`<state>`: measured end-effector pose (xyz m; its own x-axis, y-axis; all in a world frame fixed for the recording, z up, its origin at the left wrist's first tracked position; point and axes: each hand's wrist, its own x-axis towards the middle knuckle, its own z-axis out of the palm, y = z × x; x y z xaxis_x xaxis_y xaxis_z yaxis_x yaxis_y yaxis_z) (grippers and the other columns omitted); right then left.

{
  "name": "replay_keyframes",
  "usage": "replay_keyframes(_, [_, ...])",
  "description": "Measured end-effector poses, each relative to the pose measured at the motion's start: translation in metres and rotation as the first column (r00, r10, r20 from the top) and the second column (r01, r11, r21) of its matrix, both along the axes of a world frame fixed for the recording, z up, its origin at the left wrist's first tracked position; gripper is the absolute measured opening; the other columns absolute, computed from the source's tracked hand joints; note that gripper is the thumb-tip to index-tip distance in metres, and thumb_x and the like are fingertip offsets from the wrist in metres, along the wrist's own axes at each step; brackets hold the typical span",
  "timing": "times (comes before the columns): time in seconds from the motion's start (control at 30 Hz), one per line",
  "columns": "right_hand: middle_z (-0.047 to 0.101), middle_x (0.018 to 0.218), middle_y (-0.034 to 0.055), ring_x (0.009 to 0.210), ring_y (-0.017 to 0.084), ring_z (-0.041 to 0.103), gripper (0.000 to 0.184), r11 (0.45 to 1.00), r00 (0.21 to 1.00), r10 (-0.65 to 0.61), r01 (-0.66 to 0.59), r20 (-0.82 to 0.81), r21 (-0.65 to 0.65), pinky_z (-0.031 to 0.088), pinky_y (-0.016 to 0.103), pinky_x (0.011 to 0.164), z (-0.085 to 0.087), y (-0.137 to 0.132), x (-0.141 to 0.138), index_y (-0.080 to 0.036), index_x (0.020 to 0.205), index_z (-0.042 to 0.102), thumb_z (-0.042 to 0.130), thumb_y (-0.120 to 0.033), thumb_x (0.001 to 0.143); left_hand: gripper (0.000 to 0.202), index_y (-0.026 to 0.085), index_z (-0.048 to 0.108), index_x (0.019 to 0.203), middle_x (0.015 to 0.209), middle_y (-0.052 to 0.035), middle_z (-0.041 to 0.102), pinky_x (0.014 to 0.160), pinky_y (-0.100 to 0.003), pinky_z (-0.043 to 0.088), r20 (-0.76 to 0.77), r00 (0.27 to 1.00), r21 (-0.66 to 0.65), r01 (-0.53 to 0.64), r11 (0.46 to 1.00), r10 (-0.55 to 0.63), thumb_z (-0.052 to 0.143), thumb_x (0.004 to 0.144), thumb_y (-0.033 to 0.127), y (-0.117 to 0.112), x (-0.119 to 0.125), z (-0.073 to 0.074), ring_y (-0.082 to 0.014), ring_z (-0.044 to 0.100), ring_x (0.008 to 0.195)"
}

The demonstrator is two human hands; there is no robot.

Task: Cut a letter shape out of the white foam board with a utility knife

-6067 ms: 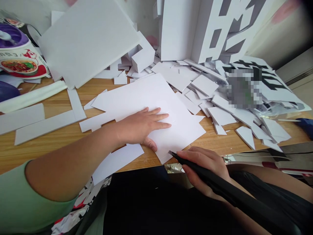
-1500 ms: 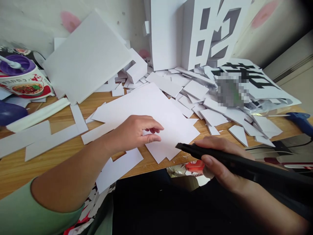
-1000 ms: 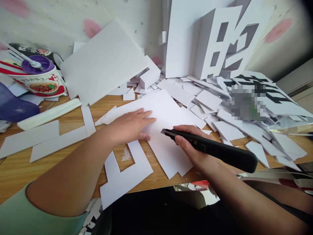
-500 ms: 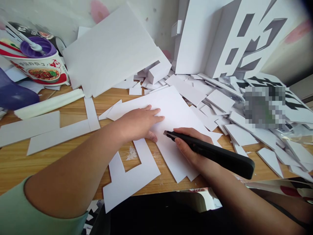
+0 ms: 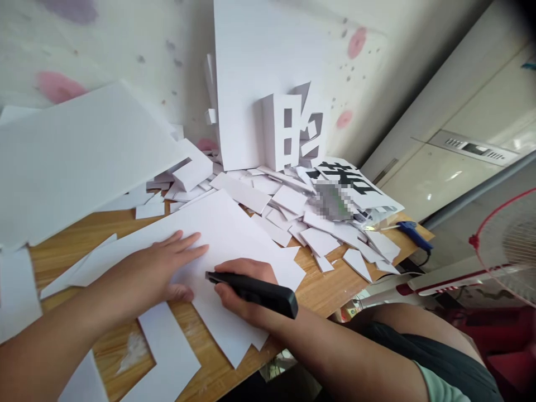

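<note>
A large white foam board sheet [image 5: 247, 229] lies on the wooden table. My left hand [image 5: 167, 265] rests flat on its left part, fingers spread. In my right hand [image 5: 247, 285] is a black utility knife [image 5: 262, 293], its tip at the sheet just right of my left hand. Whether the blade touches the board I cannot tell. Under the sheet's near edge sits a white cut-out frame piece [image 5: 171, 340], partly covered. White strips [image 5: 17, 290] lie at the far left.
Many white offcuts [image 5: 288, 201] heap behind the sheet. White cut-out characters [image 5: 288, 128] stand against a tall board [image 5: 238, 84]. A large board [image 5: 84, 151] leans at left. A blue glue gun [image 5: 412, 234] lies at the table's right end; beyond is a fan [image 5: 515, 240].
The view has swung right, bringing the glue gun and fan into sight and dropping the food cup. My hands keep about the same place on the sheet, knife still held.
</note>
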<state>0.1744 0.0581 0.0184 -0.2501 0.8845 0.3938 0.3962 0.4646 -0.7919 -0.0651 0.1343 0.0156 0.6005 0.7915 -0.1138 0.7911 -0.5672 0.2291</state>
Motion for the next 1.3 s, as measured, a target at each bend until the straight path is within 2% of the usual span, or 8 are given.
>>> replay_keyframes(0.1, [0.076,0.093,0.0039,0.08,0.016,0.072,0.023,0.998,1.0,0.016,-0.017,0.005,0.06,0.057,0.025,0.078,-0.004,0.002,0.0,-0.022,0.102,0.07,0.063,-0.033,0.082,0.081,0.038,0.044,0.144,0.157,0.0039,0.026,0.113,-0.051,0.034,0.003,1.0,-0.014,-0.026,1.0,0.026,0.067,0.071,0.065,0.002,-0.002,-0.004,-0.0361,0.027,0.144])
replay_keyframes(0.17, [0.076,0.095,0.0034,0.082,0.016,0.072,0.023,0.998,0.999,0.033,-0.033,0.005,0.05,0.057,0.025,0.08,-0.006,0.002,0.002,-0.023,0.103,0.069,0.063,-0.034,0.083,0.083,0.039,0.046,0.143,0.156,0.0058,0.026,0.114,-0.05,0.033,-0.015,0.999,-0.026,-0.047,0.999,0.047,0.069,0.068,0.066,0.001,0.002,0.001,-0.0371,0.027,0.144])
replay_keyframes(0.33, [0.076,0.1,0.0033,0.088,0.016,0.072,0.024,0.998,0.999,0.047,-0.048,-0.028,-0.051,0.057,0.026,0.081,-0.001,-0.004,0.009,-0.023,0.106,0.069,0.065,-0.032,0.085,0.075,0.028,0.044,0.145,0.159,-0.0058,0.024,0.114,-0.049,0.031,-0.109,0.993,-0.1,-0.06,0.993,0.049,0.068,0.077,0.047,-0.013,0.021,0.03,-0.0326,0.022,0.146])
replay_keyframes(0.43, [0.076,0.099,0.0032,0.087,0.018,0.072,0.022,0.995,1.0,0.001,0.001,0.024,-0.1,0.058,0.03,0.081,0.003,-0.005,0.01,-0.024,0.105,0.07,0.065,-0.029,0.084,0.076,0.027,0.045,0.144,0.159,-0.0071,0.026,0.115,-0.048,0.028,-0.108,0.992,-0.122,-0.078,0.989,0.065,0.073,0.076,0.046,-0.017,0.028,0.04,-0.0326,0.02,0.147])
replay_keyframes(0.63, [0.076,0.094,0.0025,0.081,0.018,0.071,0.022,0.994,0.991,-0.045,0.057,0.122,-0.095,0.058,0.031,0.079,0.005,-0.007,0.009,-0.025,0.105,0.07,0.065,-0.028,0.084,0.068,0.037,0.049,0.14,0.16,-0.0074,0.026,0.111,-0.053,0.031,-0.079,0.996,-0.149,-0.048,0.988,0.036,0.075,0.077,0.043,-0.02,0.03,0.041,-0.0386,0.018,0.147])
replay_keyframes(0.9, [0.074,0.094,0.0015,0.078,0.016,0.07,0.021,0.998,0.986,0.011,-0.001,0.164,-0.06,0.057,0.029,0.075,0.002,-0.005,0.011,-0.027,0.107,0.069,0.063,-0.03,0.086,0.065,0.044,0.048,0.139,0.162,-0.0068,0.02,0.11,-0.057,0.029,-0.116,0.993,-0.153,-0.002,0.988,-0.016,0.073,0.079,0.045,-0.022,0.032,0.043,-0.043,0.013,0.147])
replay_keyframes(1.13, [0.073,0.085,-0.0004,0.064,0.013,0.064,0.018,0.998,0.975,0.058,-0.06,0.213,0.003,0.052,0.025,0.06,0.004,-0.002,0.01,-0.028,0.103,0.068,0.062,-0.027,0.086,0.065,0.048,0.046,0.139,0.163,-0.0024,0.016,0.111,-0.056,0.027,-0.135,0.991,-0.179,-0.03,0.983,0.006,0.072,0.079,0.044,-0.023,0.034,0.044,-0.0413,0.011,0.147])
replay_keyframes(1.3, [0.072,0.081,0.0006,0.062,0.013,0.064,0.017,0.992,0.951,0.049,-0.081,0.305,0.095,0.052,0.026,0.061,0.006,-0.007,0.01,-0.025,0.101,0.066,0.062,-0.024,0.085,0.065,0.052,0.045,0.137,0.163,0.0004,0.018,0.109,-0.053,0.031,-0.134,0.99,-0.18,-0.064,0.982,0.04,0.072,0.079,0.044,-0.022,0.035,0.042,-0.0386,0.013,0.148])
